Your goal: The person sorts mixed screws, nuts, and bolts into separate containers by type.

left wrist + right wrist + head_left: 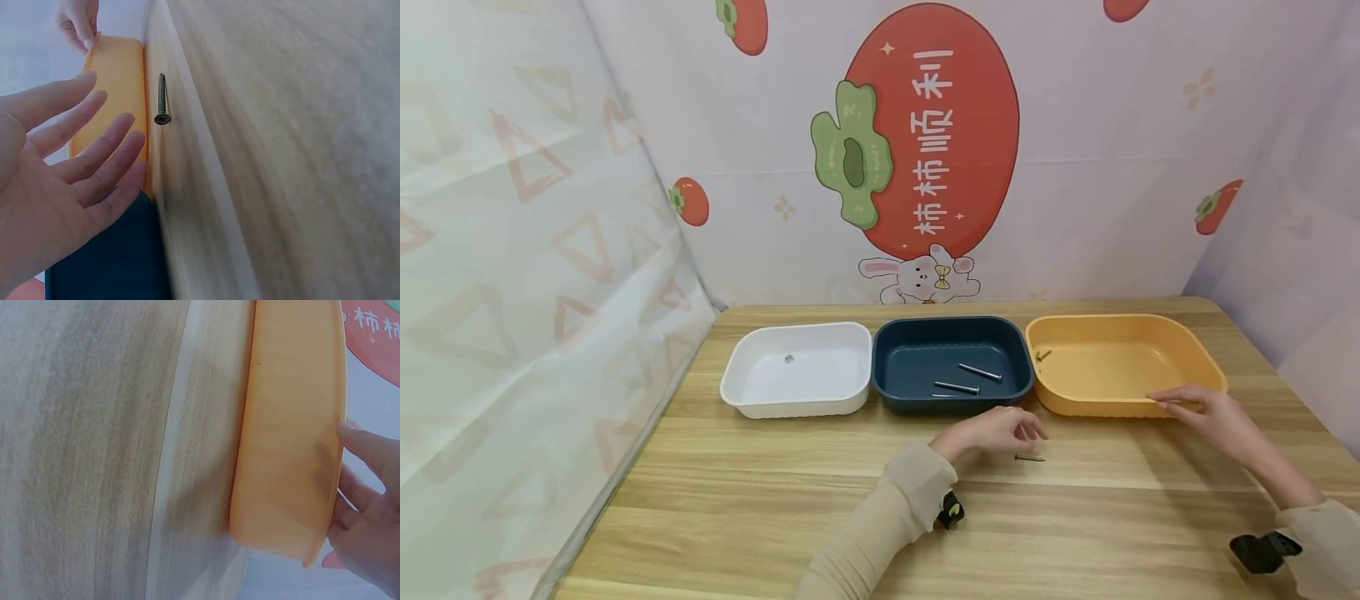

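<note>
My left hand (1000, 431) is held over the table before the dark blue tray (895, 405), its fingers loosely extended and nothing in them. Close by its fingertips, a brass-coloured screw (1029, 457) lies on the wood. The left wrist view shows the cross-slotted head of that screw (162, 118) toward the camera. On the right, my right hand (1206, 417) holds the front rim of the yellow tray (1120, 407) near its right corner. The right wrist view has the thumb (350, 429) on the rim and the other fingers partly behind it.
Several silver screw-like pieces (957, 387) lie in the blue tray. A brass-coloured screw (1042, 356) sits at the yellow tray's left end. The white tray (797, 409), at left, holds a small shiny piece (789, 360). A printed cloth (760, 250) hangs behind the trays.
</note>
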### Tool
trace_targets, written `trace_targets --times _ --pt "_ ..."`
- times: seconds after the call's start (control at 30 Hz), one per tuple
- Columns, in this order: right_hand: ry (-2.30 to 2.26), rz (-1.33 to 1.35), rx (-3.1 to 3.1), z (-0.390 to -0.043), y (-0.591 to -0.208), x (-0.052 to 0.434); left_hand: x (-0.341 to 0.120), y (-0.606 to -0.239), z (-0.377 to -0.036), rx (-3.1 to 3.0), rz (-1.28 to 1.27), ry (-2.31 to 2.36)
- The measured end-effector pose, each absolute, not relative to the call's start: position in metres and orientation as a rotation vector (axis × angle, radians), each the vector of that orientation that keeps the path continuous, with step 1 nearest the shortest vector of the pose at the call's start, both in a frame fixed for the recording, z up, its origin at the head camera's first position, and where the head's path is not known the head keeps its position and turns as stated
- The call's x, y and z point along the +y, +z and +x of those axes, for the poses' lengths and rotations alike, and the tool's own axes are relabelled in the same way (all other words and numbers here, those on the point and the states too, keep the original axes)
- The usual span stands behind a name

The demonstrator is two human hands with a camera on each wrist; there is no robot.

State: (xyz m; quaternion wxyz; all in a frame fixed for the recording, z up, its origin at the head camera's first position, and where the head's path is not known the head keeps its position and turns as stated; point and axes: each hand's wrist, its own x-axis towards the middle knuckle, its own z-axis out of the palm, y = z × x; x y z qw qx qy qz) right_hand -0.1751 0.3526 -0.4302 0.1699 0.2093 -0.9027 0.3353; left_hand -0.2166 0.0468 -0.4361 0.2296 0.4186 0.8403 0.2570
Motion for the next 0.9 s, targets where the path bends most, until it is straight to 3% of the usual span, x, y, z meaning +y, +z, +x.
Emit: trace_targets --times 0.9 --pt "0.957 0.545 -2.612 -0.1753 -0.4294 0.3548 0.0444 -0.443 -0.2135 2.348 1.194 0.539"
